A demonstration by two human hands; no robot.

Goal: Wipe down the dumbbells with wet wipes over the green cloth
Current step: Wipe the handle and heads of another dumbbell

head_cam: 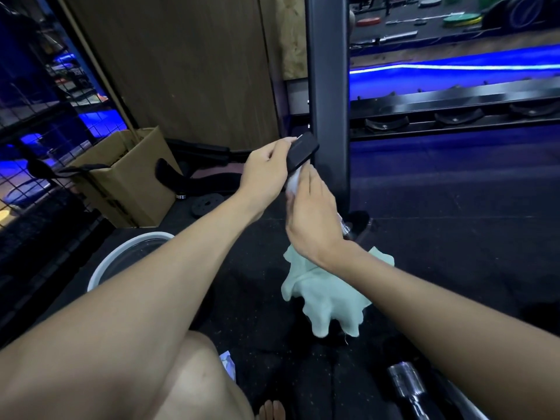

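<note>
The dumbbell (303,154) is held up in the air, tilted, in front of a tall black post (328,116). Only its black top end shows well; a bit of its shiny handle peeks out lower down. The left hand (266,174) grips the black end, with the fingers curled around it. The right hand (312,216) presses a white wet wipe (293,181) against the dumbbell just under the black end. Its fingers look mostly straight and lie flat on the wipe.

The green cloth (325,294) lies crumpled on the dark floor, below the two hands. A second dumbbell (407,386) with a shiny handle lies on the floor near the bottom edge, partly under the right arm.

A white bucket (121,259) stands on the left, partly hidden by the left arm. Behind it is a brown cardboard box (127,177). A bare knee (194,374) shows at the bottom. A black rack (454,113) with blue light runs along the right.
</note>
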